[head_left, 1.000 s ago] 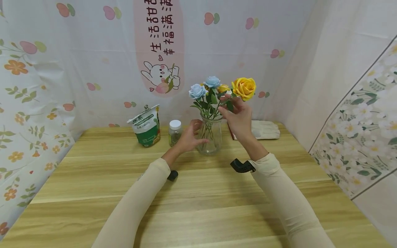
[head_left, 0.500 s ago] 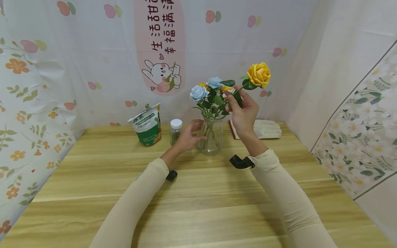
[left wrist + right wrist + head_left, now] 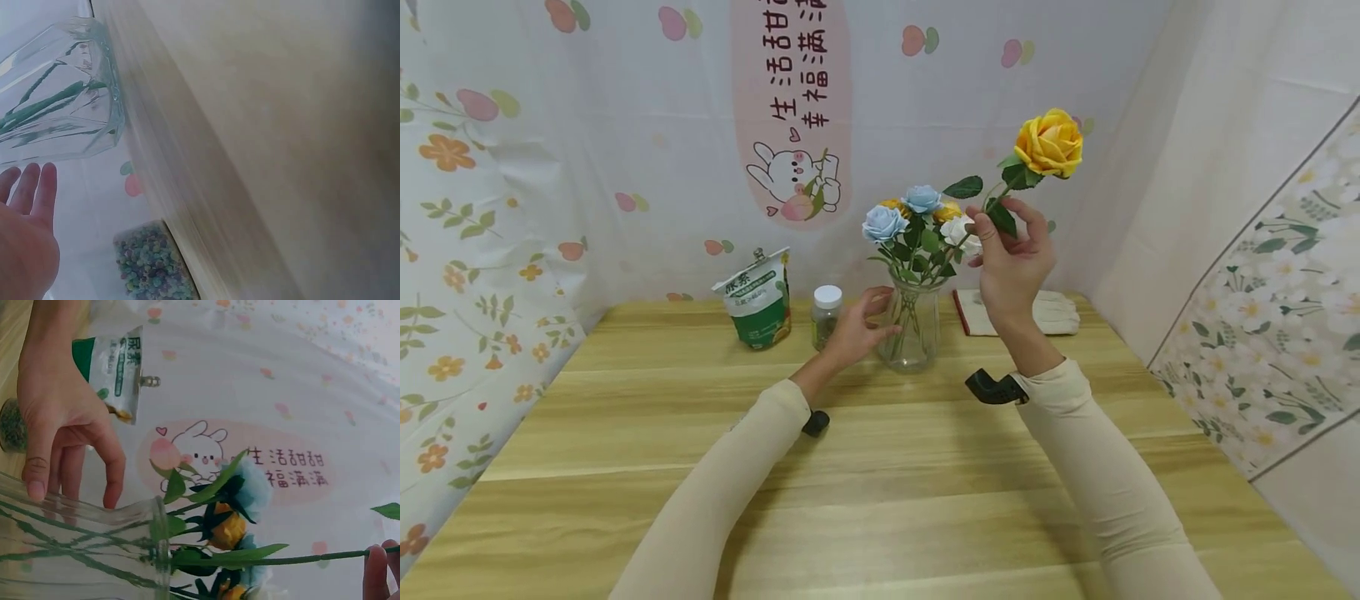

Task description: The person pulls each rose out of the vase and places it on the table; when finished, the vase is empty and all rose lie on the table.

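In the head view, a clear glass vase (image 3: 922,329) stands upright near the back of the table, with blue roses (image 3: 883,223), a white rose (image 3: 958,235) and some yellow ones in it. My right hand (image 3: 1021,271) pinches the stem of a large yellow rose (image 3: 1049,143), its bloom up and right of the others. The right wrist view shows that stem (image 3: 300,558) running from my fingertips to the vase mouth; whether its lower end is inside is hard to tell. At the vase's left side my left hand (image 3: 859,329) touches the glass with loosely spread fingers (image 3: 44,190).
Left of the vase stands a small white-lidded jar (image 3: 826,321) of coloured granules. Beyond it is a green and white pouch (image 3: 762,304) with a clip on top. A pale glove (image 3: 1056,312) lies to the right, behind my right wrist. Printed cloth hangs behind the wooden table (image 3: 880,500).
My right hand has risen and moved right, drawing the yellow rose up and away from the bunch. The left hand has stayed beside the vase.
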Motion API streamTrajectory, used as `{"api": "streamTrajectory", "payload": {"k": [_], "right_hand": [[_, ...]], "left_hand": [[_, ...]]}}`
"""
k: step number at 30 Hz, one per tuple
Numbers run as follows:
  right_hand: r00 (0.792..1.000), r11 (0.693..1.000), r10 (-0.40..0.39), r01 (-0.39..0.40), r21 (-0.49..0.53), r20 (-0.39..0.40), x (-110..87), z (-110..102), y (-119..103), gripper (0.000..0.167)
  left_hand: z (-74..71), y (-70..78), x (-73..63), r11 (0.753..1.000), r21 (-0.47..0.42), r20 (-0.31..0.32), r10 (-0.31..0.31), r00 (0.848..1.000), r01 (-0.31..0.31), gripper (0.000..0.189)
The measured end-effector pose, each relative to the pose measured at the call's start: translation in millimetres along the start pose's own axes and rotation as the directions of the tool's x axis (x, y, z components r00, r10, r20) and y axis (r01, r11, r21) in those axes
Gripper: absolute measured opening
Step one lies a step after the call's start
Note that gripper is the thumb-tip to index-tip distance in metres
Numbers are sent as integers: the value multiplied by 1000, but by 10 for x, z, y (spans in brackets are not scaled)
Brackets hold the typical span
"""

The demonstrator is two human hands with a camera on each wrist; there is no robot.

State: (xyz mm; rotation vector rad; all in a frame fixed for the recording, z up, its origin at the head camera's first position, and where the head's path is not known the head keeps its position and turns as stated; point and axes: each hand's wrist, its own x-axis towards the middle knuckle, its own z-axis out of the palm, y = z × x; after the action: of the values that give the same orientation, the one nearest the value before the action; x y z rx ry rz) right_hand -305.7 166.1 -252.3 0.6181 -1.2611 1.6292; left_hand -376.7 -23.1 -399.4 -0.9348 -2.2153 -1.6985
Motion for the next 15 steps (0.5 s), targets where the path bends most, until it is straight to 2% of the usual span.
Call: {"api": "streamTrajectory", "payload": {"k": [7, 12, 15], "right_hand": [[997, 996, -73, 73, -45, -11, 51, -69, -205, 26], [998, 998, -55, 55, -10, -29, 69, -167, -414, 30], [1000, 1000, -28, 28, 9, -12, 45, -258, -530, 33]], "left_hand": [[-9, 1, -19, 999, 31, 31, -12, 999, 11, 62], [-15, 23, -33, 995, 102, 60, -23, 998, 17, 65], [-25, 42, -38, 988, 153, 75, -30, 997, 19, 67]]}}
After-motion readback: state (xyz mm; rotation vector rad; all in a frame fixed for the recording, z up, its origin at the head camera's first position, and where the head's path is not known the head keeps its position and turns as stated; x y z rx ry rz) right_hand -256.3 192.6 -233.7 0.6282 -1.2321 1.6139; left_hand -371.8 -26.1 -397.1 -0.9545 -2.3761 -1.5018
